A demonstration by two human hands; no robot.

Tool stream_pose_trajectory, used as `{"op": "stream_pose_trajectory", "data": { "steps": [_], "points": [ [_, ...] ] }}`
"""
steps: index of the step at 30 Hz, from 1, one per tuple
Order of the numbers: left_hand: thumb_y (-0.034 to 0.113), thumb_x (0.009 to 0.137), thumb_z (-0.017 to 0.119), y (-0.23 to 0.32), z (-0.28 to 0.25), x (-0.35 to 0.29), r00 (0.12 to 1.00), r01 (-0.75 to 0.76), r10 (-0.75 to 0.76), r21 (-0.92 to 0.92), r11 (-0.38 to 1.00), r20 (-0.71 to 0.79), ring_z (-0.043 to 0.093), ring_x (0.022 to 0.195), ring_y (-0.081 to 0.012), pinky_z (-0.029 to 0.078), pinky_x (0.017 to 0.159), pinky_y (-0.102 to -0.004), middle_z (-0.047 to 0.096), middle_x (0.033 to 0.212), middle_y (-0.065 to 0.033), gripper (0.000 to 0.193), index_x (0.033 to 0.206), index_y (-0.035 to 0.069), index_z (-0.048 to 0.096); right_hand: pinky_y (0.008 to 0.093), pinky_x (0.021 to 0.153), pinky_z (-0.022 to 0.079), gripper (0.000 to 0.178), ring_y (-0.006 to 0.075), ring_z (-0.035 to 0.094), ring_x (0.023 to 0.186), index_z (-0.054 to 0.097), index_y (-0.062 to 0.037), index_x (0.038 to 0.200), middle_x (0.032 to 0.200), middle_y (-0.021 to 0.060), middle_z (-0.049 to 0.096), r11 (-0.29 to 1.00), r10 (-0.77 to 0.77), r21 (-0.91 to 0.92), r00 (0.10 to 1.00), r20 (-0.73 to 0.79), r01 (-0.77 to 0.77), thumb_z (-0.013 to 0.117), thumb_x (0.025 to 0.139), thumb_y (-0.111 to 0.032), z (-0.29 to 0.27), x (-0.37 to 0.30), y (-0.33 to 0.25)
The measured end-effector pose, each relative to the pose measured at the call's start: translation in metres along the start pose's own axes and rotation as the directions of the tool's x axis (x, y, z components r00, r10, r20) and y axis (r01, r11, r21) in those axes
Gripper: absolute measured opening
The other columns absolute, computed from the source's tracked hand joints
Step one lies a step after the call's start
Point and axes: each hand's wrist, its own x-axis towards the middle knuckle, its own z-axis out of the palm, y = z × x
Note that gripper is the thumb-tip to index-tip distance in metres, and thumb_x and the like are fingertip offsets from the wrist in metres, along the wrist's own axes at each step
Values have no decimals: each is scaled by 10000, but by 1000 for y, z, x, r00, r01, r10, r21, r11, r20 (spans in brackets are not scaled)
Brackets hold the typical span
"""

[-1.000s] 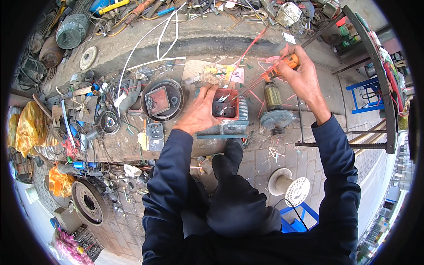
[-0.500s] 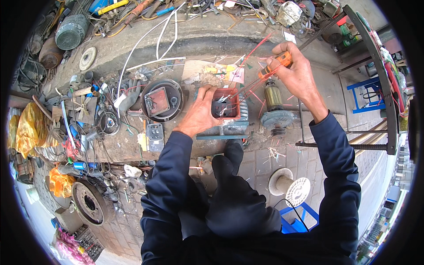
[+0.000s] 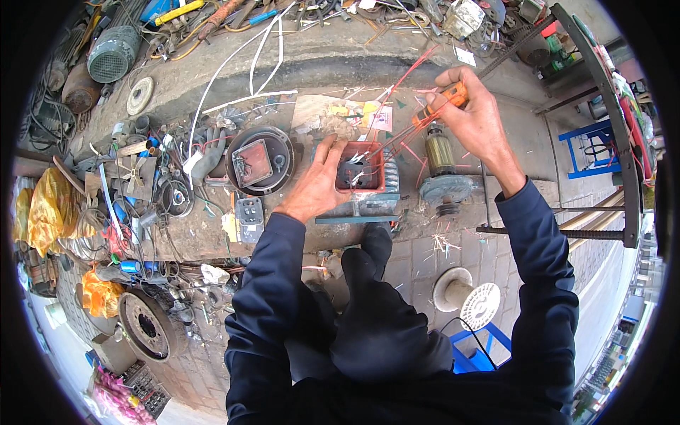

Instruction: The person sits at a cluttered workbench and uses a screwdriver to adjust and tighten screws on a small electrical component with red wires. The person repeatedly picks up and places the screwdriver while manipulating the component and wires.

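A greenish electric motor [image 3: 361,207] lies in front of me with its red square terminal box [image 3: 383,167] facing up. Dark and whitish wire ends show inside the box. My left hand [image 3: 320,180] grips the box's left side, thumb at the near edge and fingers at the far one. Up and to the right, my right hand [image 3: 473,113] is closed around an orange-handled screwdriver [image 3: 448,103]. Its shaft slants down-left into the box. Thin red wires [image 3: 414,67] rise behind the box toward the far right; others run beside the shaft.
Right of the motor stands a rotor with copper windings [image 3: 440,156] on a grey end cover. To the left lie a round dark housing [image 3: 283,159], a grey glove [image 3: 207,159] and tangled scrap. A white spool [image 3: 479,304] and a steel frame [image 3: 629,177] are at the right.
Both hands keep nearly the same place, the screwdriver still angled into the terminal box. The view shifts very slightly.
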Motion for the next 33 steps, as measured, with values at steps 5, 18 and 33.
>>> {"op": "stream_pose_trajectory", "data": {
  "steps": [5,18,33],
  "points": [
    [95,719,889,1,1,-1,1000,0,0,74,997,11,483,1380,-528,496,1132,-495,278,1614,-269,1017,1575,44,343,329,690,533,365,111,625,748,617,-31,1139,815,62,703,1000,-4,5,1000,-2,4,803,932,-267,-1,0,3],
    [226,705,889,-11,13,-1,997,46,-35,163,985,-66,656,1163,-485,600,969,-493,337,1575,-241,1040,1583,85,351,324,690,526,373,111,610,742,624,-32,1143,798,56,684,1000,-1,-7,1000,-8,1,799,925,-279,-4,1,1],
    [212,720,871,-10,33,-3,959,-49,86,143,988,-269,650,1145,-484,624,923,-504,386,1486,-247,969,1525,22,367,345,712,542,395,159,659,756,613,-36,1156,839,99,719,998,20,-66,1000,7,-20,804,923,-291,-4,2,-2]
  ]
}}
